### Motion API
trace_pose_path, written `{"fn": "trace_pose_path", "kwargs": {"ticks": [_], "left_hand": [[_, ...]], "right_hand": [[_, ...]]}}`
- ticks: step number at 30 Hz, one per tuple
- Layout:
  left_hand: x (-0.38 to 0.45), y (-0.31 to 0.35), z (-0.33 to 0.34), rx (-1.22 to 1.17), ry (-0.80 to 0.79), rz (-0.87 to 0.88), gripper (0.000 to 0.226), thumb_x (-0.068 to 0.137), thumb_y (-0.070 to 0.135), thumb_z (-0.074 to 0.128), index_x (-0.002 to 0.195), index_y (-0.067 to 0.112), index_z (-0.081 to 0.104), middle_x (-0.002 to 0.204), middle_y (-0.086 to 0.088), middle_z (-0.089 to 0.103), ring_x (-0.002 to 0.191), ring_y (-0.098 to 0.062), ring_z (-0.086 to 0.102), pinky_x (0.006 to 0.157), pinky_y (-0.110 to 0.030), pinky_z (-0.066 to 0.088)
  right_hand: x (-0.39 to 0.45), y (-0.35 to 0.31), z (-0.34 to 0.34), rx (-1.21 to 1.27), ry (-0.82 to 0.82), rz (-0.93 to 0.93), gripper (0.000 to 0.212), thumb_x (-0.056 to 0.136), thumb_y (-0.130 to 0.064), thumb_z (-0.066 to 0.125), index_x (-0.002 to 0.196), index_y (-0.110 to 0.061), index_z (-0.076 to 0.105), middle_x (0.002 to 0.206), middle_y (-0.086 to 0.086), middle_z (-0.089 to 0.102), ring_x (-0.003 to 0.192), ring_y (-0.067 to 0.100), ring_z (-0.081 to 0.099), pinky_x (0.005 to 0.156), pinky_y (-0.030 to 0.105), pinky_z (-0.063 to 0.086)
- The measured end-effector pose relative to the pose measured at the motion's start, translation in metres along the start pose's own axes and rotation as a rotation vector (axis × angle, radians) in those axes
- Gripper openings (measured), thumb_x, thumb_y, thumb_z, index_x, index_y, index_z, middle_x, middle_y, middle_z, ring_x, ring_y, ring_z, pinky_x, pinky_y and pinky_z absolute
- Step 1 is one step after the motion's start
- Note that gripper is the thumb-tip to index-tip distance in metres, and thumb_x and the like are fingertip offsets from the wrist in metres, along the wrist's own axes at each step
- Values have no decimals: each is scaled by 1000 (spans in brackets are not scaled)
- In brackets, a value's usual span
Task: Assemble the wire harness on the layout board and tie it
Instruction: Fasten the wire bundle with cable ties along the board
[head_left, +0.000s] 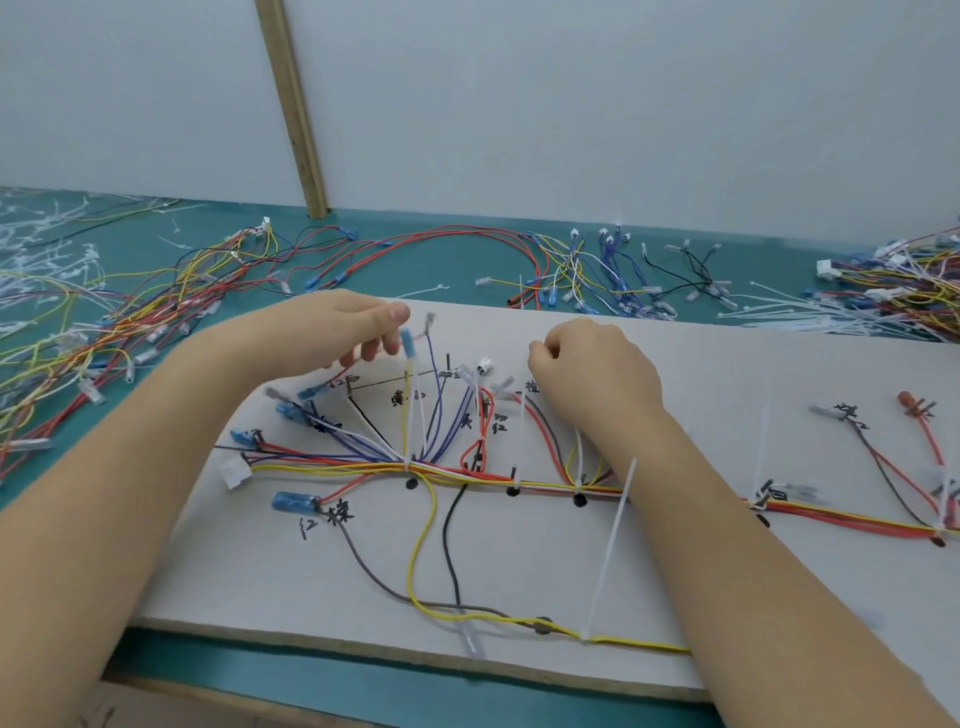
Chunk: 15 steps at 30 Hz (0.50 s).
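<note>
A white layout board (727, 597) with black pegs and handwritten marks lies on the green bench. Red, yellow, blue and black wires run along it as a harness trunk (519, 483), tied at several points with white cable ties (613, 545) whose tails stick out. My left hand (337, 327) hovers over the board's upper left and pinches a blue-sleeved terminal (407, 343) on a yellow wire. My right hand (587, 374) is curled above the board's middle, fingers bent near the white connectors (483, 366); what it holds is hidden.
Loose wire bundles (130, 312) cover the bench at left and a red wire loop (441, 244) lies behind the board. More wires and spare white ties (810, 312) lie at right. A wooden strip (293, 104) leans against the grey wall.
</note>
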<state>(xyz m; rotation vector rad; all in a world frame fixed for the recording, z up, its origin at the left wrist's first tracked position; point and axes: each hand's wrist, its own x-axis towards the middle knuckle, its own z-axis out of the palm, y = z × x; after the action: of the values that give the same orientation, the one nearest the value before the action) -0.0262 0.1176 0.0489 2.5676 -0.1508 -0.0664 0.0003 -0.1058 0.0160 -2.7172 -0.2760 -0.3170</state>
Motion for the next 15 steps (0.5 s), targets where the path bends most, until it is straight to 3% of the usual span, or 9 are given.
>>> {"fn": "trace_pose_path", "kwargs": {"ticks": [4, 10, 15], "left_hand": [[-10, -6, -7, 431, -100, -101, 34, 94, 46, 35, 76, 27, 57, 76, 10, 55, 73, -11, 52, 55, -21, 34], [-33, -23, -13, 582, -272, -158, 38, 82, 58, 49, 77, 20, 50, 73, 5, 53, 67, -7, 47, 59, -24, 35], [-37, -20, -22, 693, -413, -125, 30, 88, 38, 55, 69, 21, 39, 69, 6, 45, 62, -7, 40, 57, -22, 31]], "right_hand": [[1, 0, 0, -28, -32, -4, 26, 91, -26, 40, 79, -11, 57, 76, 6, 53, 71, 29, 48, 51, 25, 25], [0, -2, -1, -51, -70, -5, 23, 90, -25, 40, 91, -12, 60, 85, 7, 54, 77, 29, 48, 63, 28, 33], [-2, -2, -1, -60, -80, -29, 22, 89, -22, 39, 89, -12, 58, 85, 7, 55, 77, 29, 48, 62, 28, 33]]}}
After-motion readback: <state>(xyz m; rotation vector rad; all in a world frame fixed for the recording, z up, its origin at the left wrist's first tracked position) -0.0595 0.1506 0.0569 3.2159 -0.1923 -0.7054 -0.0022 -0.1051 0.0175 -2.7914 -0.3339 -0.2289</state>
